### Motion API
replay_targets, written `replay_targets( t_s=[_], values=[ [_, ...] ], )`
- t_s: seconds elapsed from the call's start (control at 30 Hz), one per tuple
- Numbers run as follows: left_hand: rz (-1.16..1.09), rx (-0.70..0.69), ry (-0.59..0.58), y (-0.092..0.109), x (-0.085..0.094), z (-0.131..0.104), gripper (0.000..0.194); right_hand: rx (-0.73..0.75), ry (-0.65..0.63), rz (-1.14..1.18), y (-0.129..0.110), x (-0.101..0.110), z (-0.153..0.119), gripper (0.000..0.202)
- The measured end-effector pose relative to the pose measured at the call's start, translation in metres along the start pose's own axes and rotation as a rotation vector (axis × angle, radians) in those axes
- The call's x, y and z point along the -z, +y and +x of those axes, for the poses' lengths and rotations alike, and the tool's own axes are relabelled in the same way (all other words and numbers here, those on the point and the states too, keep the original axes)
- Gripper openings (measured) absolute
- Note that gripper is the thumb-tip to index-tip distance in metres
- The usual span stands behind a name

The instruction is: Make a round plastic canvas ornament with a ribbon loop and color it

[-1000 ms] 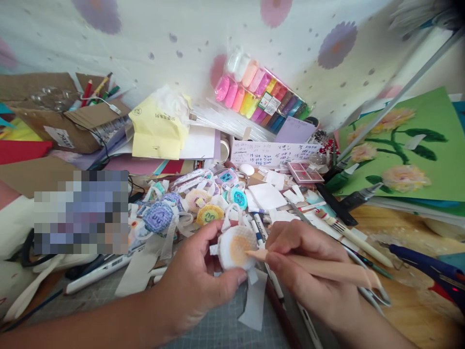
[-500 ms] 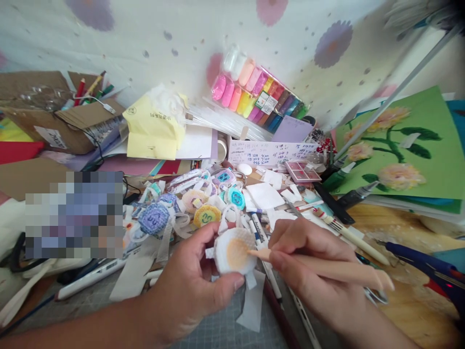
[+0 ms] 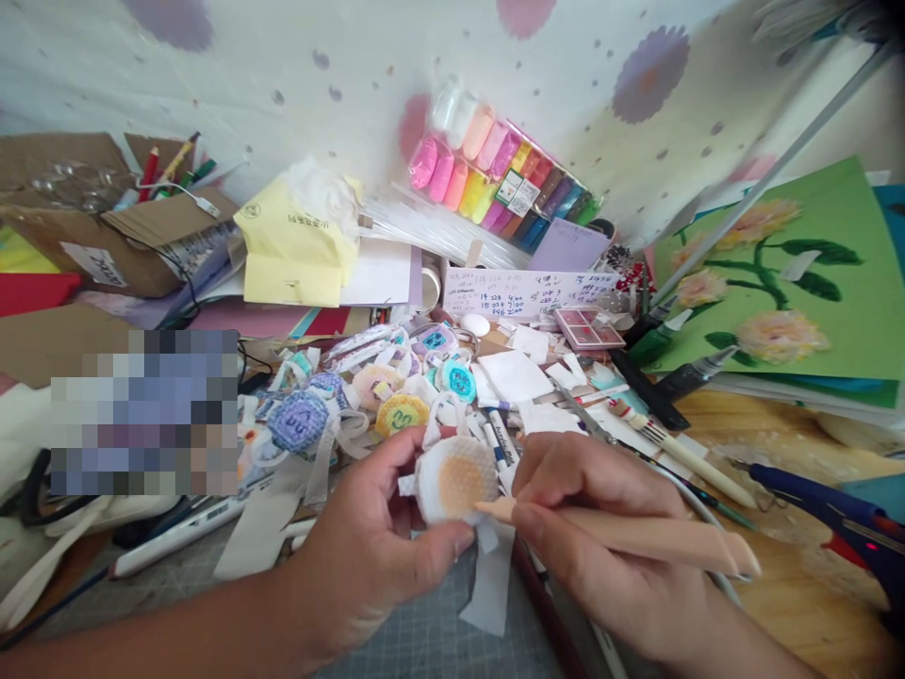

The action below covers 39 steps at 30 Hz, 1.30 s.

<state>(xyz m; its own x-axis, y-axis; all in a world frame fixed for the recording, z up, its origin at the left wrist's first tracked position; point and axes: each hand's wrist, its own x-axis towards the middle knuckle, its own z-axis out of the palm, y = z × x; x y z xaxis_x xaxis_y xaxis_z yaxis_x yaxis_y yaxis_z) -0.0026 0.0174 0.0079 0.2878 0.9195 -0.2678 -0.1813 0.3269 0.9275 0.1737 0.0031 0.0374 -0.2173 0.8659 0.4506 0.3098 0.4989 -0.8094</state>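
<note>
Perhaps peach pen [image 3: 657,540], pinched by right hand [image 3: 604,486], skids off lower-right edge of white disc [image 3: 458,471] if left hand [image 3: 382,542], pinching the rim, slackens.

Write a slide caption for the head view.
Left hand holds a white disc; right hand, a pointed peach tool.

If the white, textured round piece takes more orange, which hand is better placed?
Probably the right hand: it holds the peach-coloured, pointed pen, whose tip is beside the orange patch on the white, textured round piece. The left hand holds that piece by its edge.
</note>
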Motion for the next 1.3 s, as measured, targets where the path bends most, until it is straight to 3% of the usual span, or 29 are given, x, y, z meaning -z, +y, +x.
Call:
replay_targets(
  t_s=[0.17,0.8,1.1,1.3],
  values=[
    [-0.004,-0.003,-0.039,-0.001,0.000,0.001,0.049,0.049,0.008,-0.010,0.000,-0.002,0.002,0.021],
    [0.118,-0.003,-0.051,-0.005,0.003,0.002,0.052,-0.006,0.042,-0.009,0.007,0.005,0.001,0.016],
    [0.144,-0.017,-0.009,-0.004,0.001,0.002,0.055,-0.027,0.073,-0.068,0.008,0.002,-0.001,0.015],
    [0.170,-0.022,-0.027,0.000,-0.002,0.002,0.051,0.050,0.110,-0.031,0.004,-0.007,-0.001,0.010]
  ],
)
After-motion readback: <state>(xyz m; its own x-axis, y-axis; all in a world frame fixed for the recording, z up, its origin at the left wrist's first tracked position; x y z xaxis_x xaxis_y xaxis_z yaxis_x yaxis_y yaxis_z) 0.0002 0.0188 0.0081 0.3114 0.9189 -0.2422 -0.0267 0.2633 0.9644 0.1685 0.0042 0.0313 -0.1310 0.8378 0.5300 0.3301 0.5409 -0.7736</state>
